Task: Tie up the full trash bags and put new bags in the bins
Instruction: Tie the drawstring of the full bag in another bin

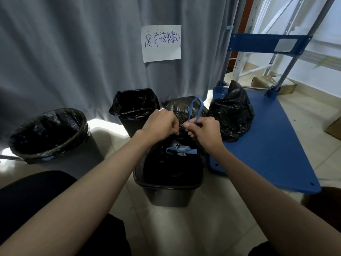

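Both hands (pixel 181 126) pinch bag's blue drawstring (pixel 195 109) above front bin (pixel 166 194).

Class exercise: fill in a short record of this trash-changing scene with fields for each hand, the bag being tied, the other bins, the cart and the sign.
left hand: grip closed on the gathered neck of the black trash bag
right hand: pinches the blue drawstring loop, which stands up above the bag
bag being tied: sits in the near rectangular bin
other bins: round bin at left and square bin behind, both lined with black bags
cart: blue platform cart carrying a filled black bag
sign: handwritten paper sign on the grey curtain
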### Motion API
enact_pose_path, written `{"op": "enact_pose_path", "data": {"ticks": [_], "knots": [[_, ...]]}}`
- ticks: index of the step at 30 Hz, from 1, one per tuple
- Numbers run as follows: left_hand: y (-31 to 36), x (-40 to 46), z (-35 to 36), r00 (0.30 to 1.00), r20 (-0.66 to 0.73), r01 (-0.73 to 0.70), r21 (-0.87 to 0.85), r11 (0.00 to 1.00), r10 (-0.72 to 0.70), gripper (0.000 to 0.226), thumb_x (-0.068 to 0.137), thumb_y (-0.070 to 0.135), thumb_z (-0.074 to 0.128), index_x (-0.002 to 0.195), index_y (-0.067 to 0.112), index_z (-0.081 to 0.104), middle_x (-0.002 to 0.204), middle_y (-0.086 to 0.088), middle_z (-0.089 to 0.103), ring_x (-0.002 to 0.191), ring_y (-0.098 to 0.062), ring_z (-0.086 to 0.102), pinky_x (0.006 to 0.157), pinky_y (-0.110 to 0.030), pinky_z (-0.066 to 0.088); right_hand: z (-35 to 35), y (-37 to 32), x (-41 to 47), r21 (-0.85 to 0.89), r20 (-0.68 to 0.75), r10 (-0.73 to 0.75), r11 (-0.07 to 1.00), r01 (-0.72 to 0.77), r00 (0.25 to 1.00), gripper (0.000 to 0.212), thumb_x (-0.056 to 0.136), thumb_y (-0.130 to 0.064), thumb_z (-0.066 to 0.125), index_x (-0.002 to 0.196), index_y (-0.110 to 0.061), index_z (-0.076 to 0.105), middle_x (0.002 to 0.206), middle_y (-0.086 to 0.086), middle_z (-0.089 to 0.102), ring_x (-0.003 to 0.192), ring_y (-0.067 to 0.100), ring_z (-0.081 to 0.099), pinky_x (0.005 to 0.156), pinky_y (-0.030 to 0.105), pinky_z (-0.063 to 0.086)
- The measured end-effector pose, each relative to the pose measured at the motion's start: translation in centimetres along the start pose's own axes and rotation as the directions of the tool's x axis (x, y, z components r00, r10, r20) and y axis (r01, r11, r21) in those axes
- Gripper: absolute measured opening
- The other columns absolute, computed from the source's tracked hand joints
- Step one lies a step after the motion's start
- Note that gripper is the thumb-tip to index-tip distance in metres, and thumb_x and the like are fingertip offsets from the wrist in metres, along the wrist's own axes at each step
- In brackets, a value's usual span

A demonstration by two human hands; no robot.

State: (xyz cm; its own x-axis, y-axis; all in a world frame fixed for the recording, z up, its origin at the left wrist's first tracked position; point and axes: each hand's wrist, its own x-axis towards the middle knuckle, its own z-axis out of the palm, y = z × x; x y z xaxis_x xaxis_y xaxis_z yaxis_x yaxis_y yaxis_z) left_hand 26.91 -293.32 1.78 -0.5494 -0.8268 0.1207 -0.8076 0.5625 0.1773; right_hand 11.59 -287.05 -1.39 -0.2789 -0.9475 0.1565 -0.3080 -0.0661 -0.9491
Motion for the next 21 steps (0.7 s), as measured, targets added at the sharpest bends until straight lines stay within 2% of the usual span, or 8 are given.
{"op": "enact_pose_path", "data": {"ticks": [5, 8, 10, 12, 14, 16, 18, 21], "knots": [[-0.7, -0.4, 1.0, 0.996, 0.077, 0.044, 0.077, 0.996, -0.050, 0.004, 0.077, 0.027, 0.075, 0.076, 0.024, 0.075, 0.071, 0.005, 0.060, 0.080, -0.023, 0.063, 0.067, -0.027, 0.037, 0.0, -0.1, -0.4, -0.003, 0.015, 0.018, 1.000, -0.018, 1.000, 0.009, 0.086, -0.005, 0.068, 0.080, -0.003, 0.075, 0.065, 0.007, 0.066, 0.053, 0.008, 0.056, 0.056, 0.018, 0.053], [-1.1, -0.6, 1.2, 0.991, 0.124, 0.034, 0.147, 0.989, -0.052, 0.010, 0.080, 0.025, 0.068, 0.086, 0.020, 0.074, 0.084, -0.004, 0.066, 0.086, -0.030, 0.064, 0.072, -0.033, 0.046, 0.2, -0.3, -0.5, -0.013, 0.020, 0.031, 0.999, -0.031, 0.999, 0.010, 0.086, -0.005, 0.068, 0.080, 0.001, 0.074, 0.063, 0.007, 0.064, 0.052, 0.008, 0.054, 0.055, 0.017, 0.050], [-1.6, -0.7, 1.3, 0.988, 0.137, 0.045, 0.149, 0.988, -0.066, 0.009, 0.083, 0.024, 0.066, 0.081, 0.015, 0.068, 0.087, -0.009, 0.068, 0.082, -0.030, 0.064, 0.070, -0.035, 0.047, 0.2, -0.6, -0.6, -0.010, 0.009, 0.032, 0.999, -0.032, 0.999, 0.010, 0.086, -0.006, 0.069, 0.082, 0.001, 0.074, 0.064, 0.007, 0.064, 0.052, 0.009, 0.054, 0.054, 0.016, 0.050], [-2.3, -1.1, 1.4, 0.984, 0.157, 0.053, 0.187, 0.981, -0.083, 0.013, 0.085, 0.020, 0.061, 0.075, 0.016, 0.054, 0.087, -0.011, 0.067, 0.075, -0.029, 0.060, 0.064, -0.034, 0.040, 0.1, -1.0, -0.5, 0.008, -0.012, 0.029, 1.000, -0.029, 1.000, 0.009, 0.087, -0.007, 0.069, 0.087, 0.000, 0.075, 0.065, 0.008, 0.065, 0.053, 0.008, 0.055, 0.054, 0.016, 0.050], [-3.1, -1.6, 1.8, 0.976, 0.184, 0.069, 0.260, 0.963, -0.119, 0.008, 0.087, 0.019, 0.056, 0.091, 0.012, 0.054, 0.088, -0.009, 0.062, 0.076, -0.028, 0.055, 0.066, -0.032, 0.032, -0.1, -1.6, -0.2, 0.045, -0.047, 0.012, 0.999, -0.010, 0.999, 0.011, 0.088, -0.008, 0.069, 0.092, 0.000, 0.076, 0.065, 0.007, 0.066, 0.054, 0.009, 0.055, 0.055, 0.017, 0.050], [-3.9, -2.2, 1.9, 0.960, 0.228, 0.096, 0.281, 0.955, -0.164, 0.024, 0.089, 0.020, 0.057, 0.110, 0.008, 0.055, 0.094, -0.009, 0.062, 0.085, -0.029, 0.059, 0.069, -0.033, 0.033, -0.5, -2.4, 0.1, 0.079, -0.079, -0.026, 0.996, 0.032, 0.997, 0.011, 0.088, -0.008, 0.069, 0.092, -0.002, 0.077, 0.065, 0.006, 0.067, 0.055, 0.010, 0.057, 0.058, 0.020, 0.051], [-4.2, -2.2, 1.3, 0.949, 0.257, 0.121, 0.236, 0.964, -0.182, 0.025, 0.087, 0.024, 0.064, 0.109, 0.010, 0.064, 0.102, -0.011, 0.067, 0.092, -0.030, 0.063, 0.072, -0.034, 0.043, -0.7, -3.2, 0.3, 0.090, -0.081, -0.057, 0.994, 0.065, 0.995, 0.007, 0.087, -0.009, 0.071, 0.087, -0.006, 0.077, 0.065, 0.009, 0.069, 0.055, 0.010, 0.058, 0.059, 0.022, 0.054], [-4.1, -1.6, -1.0, 0.965, 0.194, 0.180, 0.002, 0.984, -0.177, 0.018, 0.078, 0.026, 0.078, 0.096, 0.025, 0.077, 0.099, -0.004, 0.072, 0.093, -0.024, 0.067, 0.084, -0.037, 0.054, -0.2, -3.9, 0.3, 0.104, -0.023, -0.044, 0.994, 0.046, 0.999, 0.005, 0.083, -0.006, 0.074, 0.083, -0.010, 0.078, 0.068, 0.014, 0.069, 0.058, 0.011, 0.060, 0.067, 0.028, 0.058]]}}
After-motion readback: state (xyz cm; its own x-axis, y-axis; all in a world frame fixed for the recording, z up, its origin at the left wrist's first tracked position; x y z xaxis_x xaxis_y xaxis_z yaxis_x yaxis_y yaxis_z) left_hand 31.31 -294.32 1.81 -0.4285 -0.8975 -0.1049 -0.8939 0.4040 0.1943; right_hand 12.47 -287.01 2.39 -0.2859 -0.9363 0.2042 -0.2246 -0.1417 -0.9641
